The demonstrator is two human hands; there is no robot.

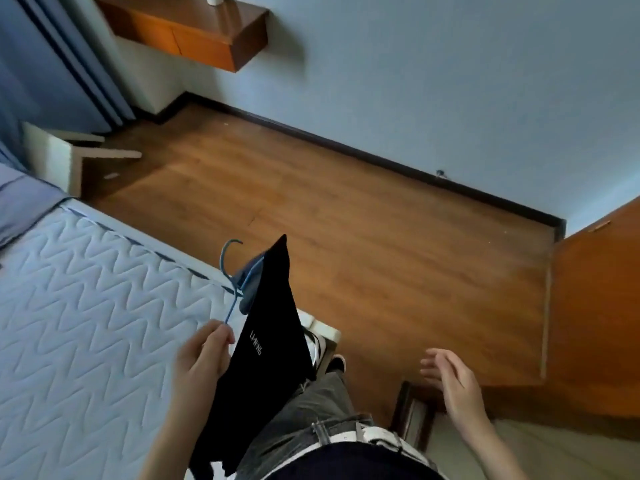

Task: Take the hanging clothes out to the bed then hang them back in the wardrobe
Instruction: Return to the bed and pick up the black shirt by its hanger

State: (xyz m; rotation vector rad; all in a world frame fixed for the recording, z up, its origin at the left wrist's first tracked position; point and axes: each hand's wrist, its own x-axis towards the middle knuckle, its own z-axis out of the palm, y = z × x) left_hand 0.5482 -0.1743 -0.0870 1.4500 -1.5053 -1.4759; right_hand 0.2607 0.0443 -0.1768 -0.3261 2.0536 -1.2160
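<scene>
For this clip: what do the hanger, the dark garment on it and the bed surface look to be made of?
The hanger is likely plastic: light blue, smooth, with a thin moulded-looking hook, though coated wire is possible. The garment is soft black fabric, matte and draping limp, with small white lettering. The bed surface is a pale quilted textile, stitched in a zigzag pattern.
</scene>
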